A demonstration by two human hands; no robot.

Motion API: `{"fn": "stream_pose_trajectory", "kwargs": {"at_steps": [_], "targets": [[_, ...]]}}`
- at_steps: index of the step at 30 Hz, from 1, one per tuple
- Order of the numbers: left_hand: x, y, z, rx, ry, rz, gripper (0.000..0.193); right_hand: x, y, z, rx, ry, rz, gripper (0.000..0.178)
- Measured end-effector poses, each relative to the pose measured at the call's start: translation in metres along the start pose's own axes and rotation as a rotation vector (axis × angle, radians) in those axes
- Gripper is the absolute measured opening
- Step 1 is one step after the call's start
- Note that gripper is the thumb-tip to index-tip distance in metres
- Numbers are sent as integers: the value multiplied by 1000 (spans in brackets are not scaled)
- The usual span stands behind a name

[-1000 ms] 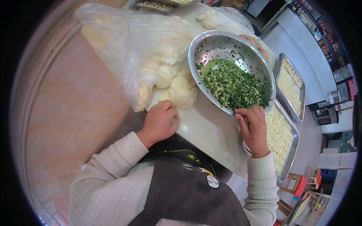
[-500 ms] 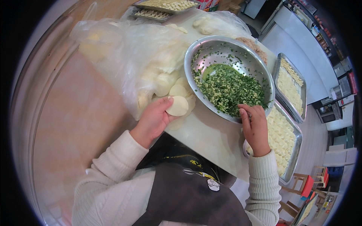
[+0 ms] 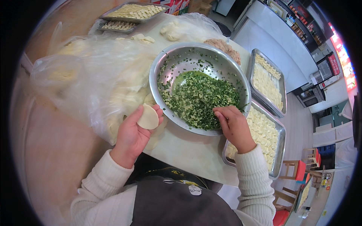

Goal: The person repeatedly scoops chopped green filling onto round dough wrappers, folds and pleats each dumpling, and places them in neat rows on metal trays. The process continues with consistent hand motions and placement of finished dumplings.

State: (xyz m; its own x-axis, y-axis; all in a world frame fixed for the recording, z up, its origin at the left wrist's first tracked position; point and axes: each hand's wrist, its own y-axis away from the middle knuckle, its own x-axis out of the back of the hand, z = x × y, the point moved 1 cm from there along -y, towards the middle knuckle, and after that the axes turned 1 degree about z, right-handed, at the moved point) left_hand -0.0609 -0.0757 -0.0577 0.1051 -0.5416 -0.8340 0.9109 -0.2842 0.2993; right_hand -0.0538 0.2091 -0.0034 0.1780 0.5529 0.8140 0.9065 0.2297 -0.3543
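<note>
Dough wrapper [image 3: 148, 117], round, thin, pale cream and smooth, is lying in the left hand [image 3: 132, 137], whose thumb is pressing it while the fingers are cradling it from beneath, at eight o'clock from the steel bowl [image 3: 217, 62]. Finely chopped green filling [image 3: 200, 98], flecked with pale yellow bits, is spreading across the bowl. The right hand [image 3: 234, 126] is reaching over the rim at five o'clock, fingers bunching at the filling; whether they are gripping anything, I cannot tell. Folded dumplings [image 3: 264, 132] are filling a tray [image 3: 281, 150] at four o'clock
</note>
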Motion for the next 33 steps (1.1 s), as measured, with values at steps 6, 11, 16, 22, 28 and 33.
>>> {"fn": "stream_pose_trajectory", "kwargs": {"at_steps": [6, 11, 16, 22, 28, 33], "targets": [[4, -11, 10, -3, 40, 56, 31, 25, 33, -19, -132, -117, -67, 18], [-16, -17, 1, -45, -24, 99, 32, 17, 56, -20, -519, -585, 168, 28], [-41, -25, 2, 23, 3, -74, 36, 3, 63, -5, -692, -925, 352, 31], [-56, -31, 3, -23, -7, -89, 38, -5, 56, -10, -586, -627, 280, 30], [-64, -30, 4, -122, -147, 118, 35, 2, 57, -21, -559, -594, 167, 29], [-60, -38, 7, -83, -19, 56, 33, -1, 66, -15, -714, -836, 278, 31]]}}
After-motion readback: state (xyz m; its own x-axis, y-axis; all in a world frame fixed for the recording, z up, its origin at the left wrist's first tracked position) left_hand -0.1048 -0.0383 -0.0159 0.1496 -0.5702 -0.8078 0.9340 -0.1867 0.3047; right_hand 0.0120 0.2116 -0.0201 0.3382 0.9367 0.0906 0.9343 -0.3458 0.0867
